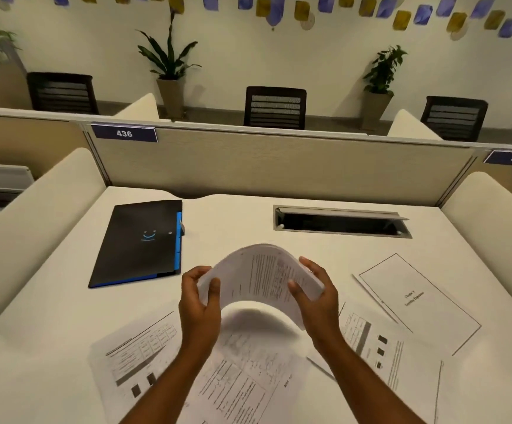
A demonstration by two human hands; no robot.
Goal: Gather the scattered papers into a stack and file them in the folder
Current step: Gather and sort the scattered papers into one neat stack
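Both the left hand (199,304) and right hand (316,296) gripped a bowed paper stack (261,276) above loose sheets (236,381), the folder (140,243) lying beyond the left hand.

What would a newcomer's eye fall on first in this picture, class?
First, the bowed sheaf of papers held above the desk, gripped by the left hand and right hand at its two sides. Next, the black folder with blue edging, lying closed at the far left of the desk. Then the loose sheets scattered flat near the front edge.
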